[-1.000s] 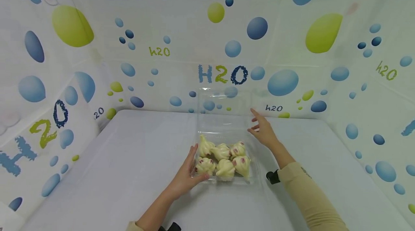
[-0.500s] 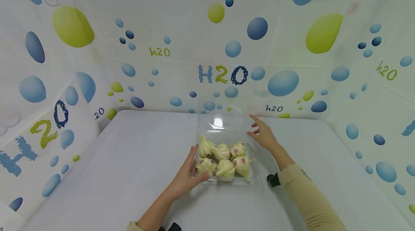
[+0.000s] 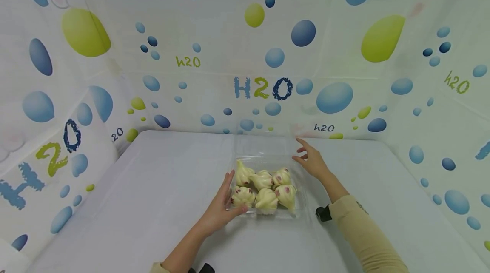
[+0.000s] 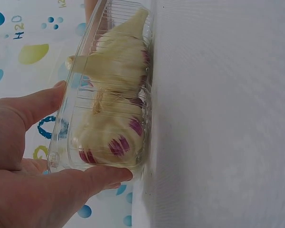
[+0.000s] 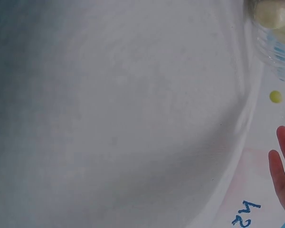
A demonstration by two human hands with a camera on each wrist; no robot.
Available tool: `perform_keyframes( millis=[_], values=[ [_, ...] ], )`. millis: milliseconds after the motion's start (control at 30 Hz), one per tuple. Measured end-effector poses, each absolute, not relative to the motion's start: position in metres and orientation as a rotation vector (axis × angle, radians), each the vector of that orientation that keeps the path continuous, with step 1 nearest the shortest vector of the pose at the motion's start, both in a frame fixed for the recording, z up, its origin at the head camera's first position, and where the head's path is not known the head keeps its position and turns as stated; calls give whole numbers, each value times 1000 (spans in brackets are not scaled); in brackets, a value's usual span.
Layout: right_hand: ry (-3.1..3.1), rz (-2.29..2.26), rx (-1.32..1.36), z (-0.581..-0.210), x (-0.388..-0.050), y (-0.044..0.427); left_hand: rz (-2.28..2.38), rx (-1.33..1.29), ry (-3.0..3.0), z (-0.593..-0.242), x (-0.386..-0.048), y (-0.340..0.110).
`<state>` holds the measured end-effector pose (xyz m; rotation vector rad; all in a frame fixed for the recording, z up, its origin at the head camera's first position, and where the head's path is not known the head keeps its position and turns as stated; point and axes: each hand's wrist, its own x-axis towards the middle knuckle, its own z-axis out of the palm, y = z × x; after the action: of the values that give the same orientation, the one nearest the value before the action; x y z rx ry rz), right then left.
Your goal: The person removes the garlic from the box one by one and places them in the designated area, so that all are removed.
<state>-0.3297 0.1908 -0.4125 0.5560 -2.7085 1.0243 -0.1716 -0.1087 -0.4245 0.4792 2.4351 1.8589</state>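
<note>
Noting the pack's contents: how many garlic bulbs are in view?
6: far-left bulb, far-middle bulb, far-right bulb, near-left bulb, near-middle bulb, near-right bulb, all in the clear container. None seems hidden.

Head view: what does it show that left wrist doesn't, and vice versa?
Only head: all six garlic bulbs countable, plus the right sleeve and a black device beside it.

Only left wrist: close detail, namely the ribbed side wall and a brownish tuft on one bulb.

Both: left hand gripping the clear container, garlic inside, white table, patterned backdrop.

Right hand is plain in head; can't tell whether left wrist's top-edge sliver is it.
</note>
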Motion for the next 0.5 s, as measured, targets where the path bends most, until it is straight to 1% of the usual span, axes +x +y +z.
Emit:
perform_keyframes(
  millis=[500],
  values=[
    [-2787, 963, 478, -411, -327, 191, 1865, 474, 2414, -425, -171, -109]
  ],
)
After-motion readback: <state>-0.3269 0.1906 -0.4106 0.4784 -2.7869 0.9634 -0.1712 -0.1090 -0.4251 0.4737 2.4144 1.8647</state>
